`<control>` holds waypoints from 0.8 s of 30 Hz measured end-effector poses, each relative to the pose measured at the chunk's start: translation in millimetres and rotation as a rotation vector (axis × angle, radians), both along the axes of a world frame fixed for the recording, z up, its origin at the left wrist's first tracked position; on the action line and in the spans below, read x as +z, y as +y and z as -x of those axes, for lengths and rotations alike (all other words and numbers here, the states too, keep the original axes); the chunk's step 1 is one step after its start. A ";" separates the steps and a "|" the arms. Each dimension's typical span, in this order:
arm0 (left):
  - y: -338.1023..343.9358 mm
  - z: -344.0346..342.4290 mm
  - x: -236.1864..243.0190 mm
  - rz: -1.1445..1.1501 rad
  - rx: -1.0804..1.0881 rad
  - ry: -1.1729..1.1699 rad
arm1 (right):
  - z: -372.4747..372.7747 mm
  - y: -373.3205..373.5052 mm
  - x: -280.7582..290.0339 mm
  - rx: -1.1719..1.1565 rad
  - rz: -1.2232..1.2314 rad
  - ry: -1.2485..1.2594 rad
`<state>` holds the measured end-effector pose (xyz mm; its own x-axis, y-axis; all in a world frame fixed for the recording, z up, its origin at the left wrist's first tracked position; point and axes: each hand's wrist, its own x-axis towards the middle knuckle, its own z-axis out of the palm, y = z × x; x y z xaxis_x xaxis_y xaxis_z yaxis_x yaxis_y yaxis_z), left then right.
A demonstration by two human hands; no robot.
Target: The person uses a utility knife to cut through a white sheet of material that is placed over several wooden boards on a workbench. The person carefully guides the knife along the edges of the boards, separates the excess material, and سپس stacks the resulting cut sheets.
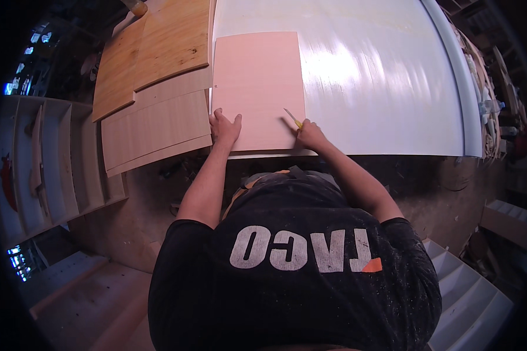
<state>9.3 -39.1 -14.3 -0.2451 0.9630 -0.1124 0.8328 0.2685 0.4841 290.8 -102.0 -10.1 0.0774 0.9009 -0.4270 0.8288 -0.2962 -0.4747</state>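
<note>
A pale pink rectangular panel (pixel 257 76) lies on a glossy white sheet (pixel 375 88) on the worktable. My left hand (pixel 225 127) rests at the panel's lower left, fingers apart and touching its surface and edge. My right hand (pixel 309 134) grips a yellow-handled knife (pixel 298 123) near the panel's lower right, its blade pointing up and left over the pink surface. Whether the blade tip touches the panel I cannot tell.
Plywood boards (pixel 164 41) and lighter veneered boards (pixel 155 137) are stacked at left, with a small jar (pixel 138 9) at the top. An open wooden shelf unit (pixel 61 158) stands left, another white one (pixel 462 286) lower right. Stacked material (pixel 480 82) lines the right rim.
</note>
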 end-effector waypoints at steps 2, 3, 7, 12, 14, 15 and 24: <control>-0.5 -0.6 1.5 -0.001 0.002 -0.002 | 0.7 -0.6 2.4 -0.006 0.008 0.003; -0.6 -0.4 2.2 -0.002 0.003 -0.003 | 1.5 -0.3 4.3 -0.013 0.016 0.008; -2.3 -0.2 5.5 -0.004 -0.009 -0.007 | 4.4 -0.4 9.6 -0.022 0.039 -0.010; -3.3 -2.2 8.1 -0.003 0.002 -0.028 | 4.4 -0.7 10.1 -0.009 0.018 -0.021; -3.0 -0.9 6.7 -0.008 0.003 -0.032 | 4.6 1.6 10.3 0.000 0.046 -0.019; -3.3 -0.1 5.3 -0.011 -0.001 -0.036 | 4.5 2.1 10.5 0.004 0.075 -0.018; -2.8 -0.9 5.5 -0.005 0.002 -0.037 | 2.4 4.0 4.1 0.013 0.075 -0.013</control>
<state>10.2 -41.8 -8.8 -0.2424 0.9632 -0.1164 0.8139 0.2672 0.5159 288.4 -98.0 -6.0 0.0716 0.8673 -0.4926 0.8387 -0.3196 -0.4409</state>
